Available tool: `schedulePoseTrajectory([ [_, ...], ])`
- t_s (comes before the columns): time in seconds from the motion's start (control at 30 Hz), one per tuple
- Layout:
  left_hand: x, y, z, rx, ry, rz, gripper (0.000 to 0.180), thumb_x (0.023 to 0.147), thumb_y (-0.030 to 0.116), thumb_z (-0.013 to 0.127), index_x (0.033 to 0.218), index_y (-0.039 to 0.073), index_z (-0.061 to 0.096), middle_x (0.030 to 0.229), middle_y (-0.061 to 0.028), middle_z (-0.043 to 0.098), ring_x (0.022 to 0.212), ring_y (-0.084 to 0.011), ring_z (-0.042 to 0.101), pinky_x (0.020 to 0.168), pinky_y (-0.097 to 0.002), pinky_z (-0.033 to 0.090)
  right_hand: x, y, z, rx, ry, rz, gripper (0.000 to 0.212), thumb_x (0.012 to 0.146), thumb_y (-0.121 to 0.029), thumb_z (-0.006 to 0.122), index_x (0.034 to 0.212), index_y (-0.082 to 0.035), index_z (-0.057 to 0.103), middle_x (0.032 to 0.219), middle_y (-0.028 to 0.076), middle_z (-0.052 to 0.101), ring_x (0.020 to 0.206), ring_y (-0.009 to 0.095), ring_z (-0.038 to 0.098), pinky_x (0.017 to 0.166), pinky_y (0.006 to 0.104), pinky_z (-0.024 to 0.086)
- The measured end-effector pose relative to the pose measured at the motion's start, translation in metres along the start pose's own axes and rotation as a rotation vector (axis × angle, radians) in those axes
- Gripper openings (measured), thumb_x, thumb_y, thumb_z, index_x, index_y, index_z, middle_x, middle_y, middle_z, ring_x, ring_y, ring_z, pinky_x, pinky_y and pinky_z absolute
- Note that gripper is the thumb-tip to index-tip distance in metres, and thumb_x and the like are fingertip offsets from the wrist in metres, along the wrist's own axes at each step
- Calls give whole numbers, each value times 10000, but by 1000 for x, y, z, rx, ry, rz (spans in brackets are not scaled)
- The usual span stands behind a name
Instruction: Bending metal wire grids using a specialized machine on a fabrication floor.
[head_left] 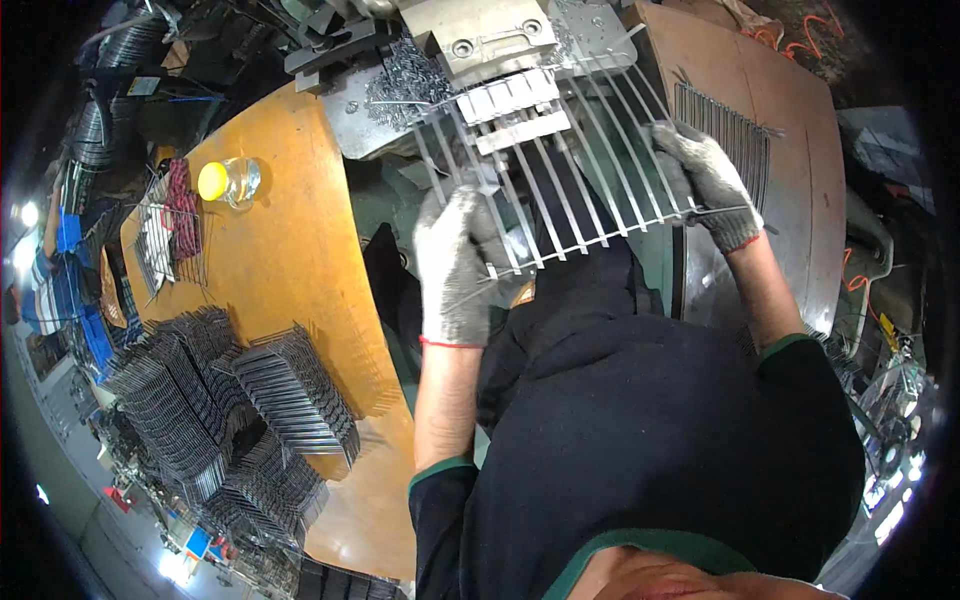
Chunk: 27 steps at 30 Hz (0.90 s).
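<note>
A wire rack (603, 238) of thin parallel metal bars joined by a cross wire is held out in front of me, between both hands. My left hand (455, 265), in a grey-white knit glove with red cuff edging, is closed around its left side. Its right side is gripped by my right hand (708, 182), gloved the same way, with the fingers curled at the corner. The rack's far part lies at the bright metal die (508, 97) under the machine's steel block (480, 40). Whether the bars rest in the die or just above it, I cannot tell.
Small metal scraps (408, 85) lie heaped left of the die. On the left, an orange-brown table (300, 215) carries a clear jar with a yellow lid (213, 181), cloths (185, 225) and several stacks of bent wire racks (170, 400). More racks (735, 145) stand on the right-hand table (810, 180).
</note>
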<state>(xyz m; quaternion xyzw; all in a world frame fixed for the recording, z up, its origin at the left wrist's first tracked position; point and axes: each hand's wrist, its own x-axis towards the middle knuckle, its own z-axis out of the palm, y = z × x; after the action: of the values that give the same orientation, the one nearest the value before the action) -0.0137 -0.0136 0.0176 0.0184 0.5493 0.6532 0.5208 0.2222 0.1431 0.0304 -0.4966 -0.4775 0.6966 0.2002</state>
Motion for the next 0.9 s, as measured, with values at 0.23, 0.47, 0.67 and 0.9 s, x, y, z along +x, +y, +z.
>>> schedulePoseTrajectory([
  [0.23,-6,28,-53,84,-11,-24,252,911,230,553,1064,39,613,634,34,514,457,-81,503,414,-225,456,2,12,60,106,10,74,239,927,-224,542,1022,-10,586,615,6,532,420,80,483,367,220,398],
  [0.47,-21,47,-42,75,259,79,240,881,116,586,1087,-5,576,667,18,557,494,-57,484,411,-190,387,2,14,27,-321,-9,35,310,944,-302,517,1080,-37,602,846,32,619,689,93,567,628,230,474],
  [0.67,-43,141,-16,1182,-642,253,268,816,236,630,962,13,665,710,-83,619,649,-187,604,619,-296,482,7,-57,-24,-340,-29,-515,365,946,-311,501,1110,3,592,937,71,630,787,156,603,707,289,498],
  [0.9,-31,126,18,1428,-741,927,309,807,276,634,983,25,669,857,-105,656,735,-228,617,656,-316,500,-18,-57,48,-1124,-769,-1063,402,813,-157,607,1203,-79,556,970,96,668,809,251,659,710,325,547],
])
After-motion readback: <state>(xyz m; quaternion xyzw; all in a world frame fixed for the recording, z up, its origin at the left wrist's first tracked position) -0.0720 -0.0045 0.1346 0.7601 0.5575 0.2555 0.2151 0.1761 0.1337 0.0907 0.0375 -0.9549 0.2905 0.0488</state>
